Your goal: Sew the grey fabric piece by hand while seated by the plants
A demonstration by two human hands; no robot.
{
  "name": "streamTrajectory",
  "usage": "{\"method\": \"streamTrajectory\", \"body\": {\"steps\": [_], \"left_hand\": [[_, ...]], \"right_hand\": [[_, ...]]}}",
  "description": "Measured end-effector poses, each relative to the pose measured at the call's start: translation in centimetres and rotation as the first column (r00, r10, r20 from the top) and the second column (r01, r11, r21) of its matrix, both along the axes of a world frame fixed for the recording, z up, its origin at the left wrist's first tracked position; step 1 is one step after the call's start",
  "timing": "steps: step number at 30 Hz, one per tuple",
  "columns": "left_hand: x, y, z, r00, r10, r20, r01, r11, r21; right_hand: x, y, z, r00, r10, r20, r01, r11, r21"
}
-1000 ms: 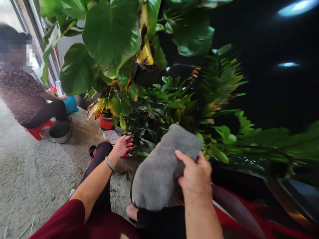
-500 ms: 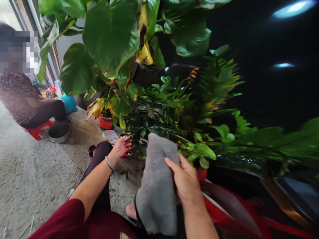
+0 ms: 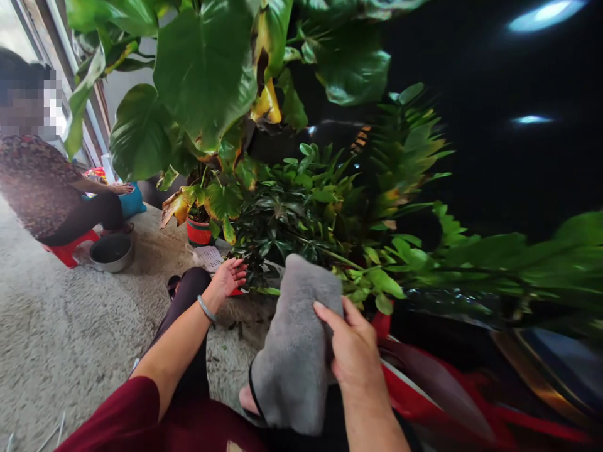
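A folded grey cloth (image 3: pixel 296 351) with a dark edge hangs from my right hand (image 3: pixel 353 339), its thumb on top and the fingers behind. The cloth's lower part lies over my right leg. My left hand (image 3: pixel 228 277) is held palm up beyond my left knee, fingers spread and holding nothing. A pale bracelet (image 3: pixel 206 309) circles that wrist. Just past the left hand are dark green leaves (image 3: pixel 264 232) and a white perforated sheet (image 3: pixel 208 257) on the ground.
A large-leaved plant in a red pot (image 3: pixel 198 231) stands ahead, with more plants to the right. Another person sits at left on a red stool (image 3: pixel 70 248) beside a grey basin (image 3: pixel 112 252). A red, shiny object (image 3: pixel 424 383) is at lower right.
The grey cloth and my right hand have shifted slightly right, and the cloth's lower end has swung left. My left hand stays almost still. The seated person's hand has risen a little.
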State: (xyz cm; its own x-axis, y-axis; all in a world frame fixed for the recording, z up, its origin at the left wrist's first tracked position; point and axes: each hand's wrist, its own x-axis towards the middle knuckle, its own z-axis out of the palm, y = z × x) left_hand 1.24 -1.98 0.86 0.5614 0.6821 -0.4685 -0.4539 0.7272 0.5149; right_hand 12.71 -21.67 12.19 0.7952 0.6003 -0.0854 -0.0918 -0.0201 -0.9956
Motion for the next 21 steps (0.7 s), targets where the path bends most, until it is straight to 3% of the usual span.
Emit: {"method": "streamTrajectory", "body": {"steps": [4,11,17,21], "left_hand": [[0.2,-0.1,-0.1,1.0,0.001,0.0,-0.001,1.0,0.007],[0.3,0.1,-0.9,0.996,-0.013,-0.083,0.013,1.0,-0.001],[0.6,0.1,-1.4,0.992,-0.049,-0.118,0.049,0.999,-0.005],[0.6,0.0,-1.7,0.989,-0.066,-0.13,0.066,0.998,-0.005]], "right_hand": [[0.7,0.3,0.9,0.999,-0.041,0.029,0.039,0.997,0.068],[-0.9,0.4,-2.5,0.996,0.071,-0.059,-0.076,0.994,-0.083],[-0.4,0.3,-1.4,0.998,0.061,-0.032,-0.062,0.998,-0.028],[-0.6,0.2,-1.9,0.997,0.076,-0.024,-0.078,0.995,-0.056]]}}
